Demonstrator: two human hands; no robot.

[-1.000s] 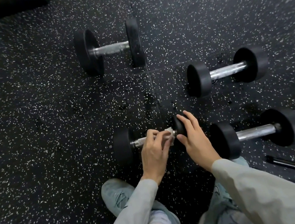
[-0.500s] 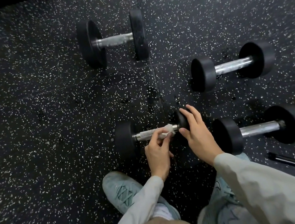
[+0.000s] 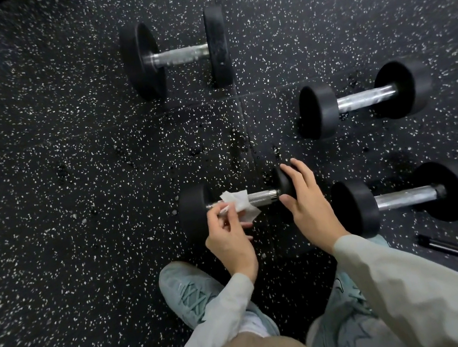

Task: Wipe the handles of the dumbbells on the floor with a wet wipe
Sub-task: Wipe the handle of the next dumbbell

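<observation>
On speckled rubber floor [image 3: 38, 176], my nearest dumbbell [image 3: 194, 210] lies left-right; my left hand [image 3: 231, 243] pinches a crumpled white wipe [image 3: 239, 205] on its knurled steel handle [image 3: 262, 196], my right hand [image 3: 309, 202] cups its round black head, fingers loosely spread.

Your wipe slides to the left end of the nearest dumbbell's handle

Your left hand [image 3: 229, 243] has drawn the wet wipe [image 3: 239, 205] from the right end of the handle [image 3: 259, 197] toward the left weight, baring the knurled steel by the right weight; the wipe, bunched a second ago, now hangs unfolded. Your right hand [image 3: 308, 202] has opened wider over the right weight.
</observation>
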